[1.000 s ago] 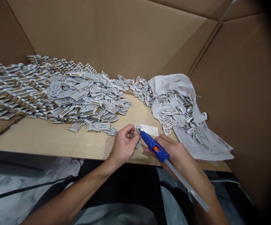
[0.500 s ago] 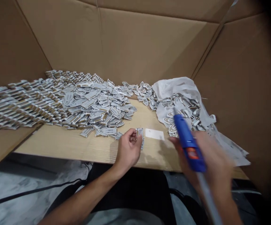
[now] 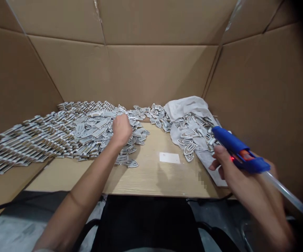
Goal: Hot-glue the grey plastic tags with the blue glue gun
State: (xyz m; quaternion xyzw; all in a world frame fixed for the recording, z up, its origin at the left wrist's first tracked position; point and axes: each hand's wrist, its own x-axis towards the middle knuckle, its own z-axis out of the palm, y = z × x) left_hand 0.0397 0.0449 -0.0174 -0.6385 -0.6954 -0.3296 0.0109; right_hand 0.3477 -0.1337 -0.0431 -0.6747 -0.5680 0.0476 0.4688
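My right hand (image 3: 242, 175) is wrapped around a blue hot glue gun (image 3: 239, 150) at the right. A clear glue stick (image 3: 288, 192) sticks out of its back end, and a small red light glows on its side. My left hand (image 3: 122, 129) is curled like a fist over the pile of small grey-white flat pieces (image 3: 96, 129). Its fingertips are turned away, so what they hold, if anything, is hidden. A white card (image 3: 169, 158) lies on the table between my hands.
Neatly stacked rows of the pieces (image 3: 28, 140) fill the left side. A white plastic bag (image 3: 188, 105), spilling more pieces, lies at the back right. Cardboard walls (image 3: 156, 70) enclose the wooden table (image 3: 141, 182). A black chair seat (image 3: 151, 224) is below the front edge.
My left hand has moved from beside the white card, where it held a grey-white piece, up and left onto the pile. My right hand has swung the glue gun rightward. The view has tilted up.
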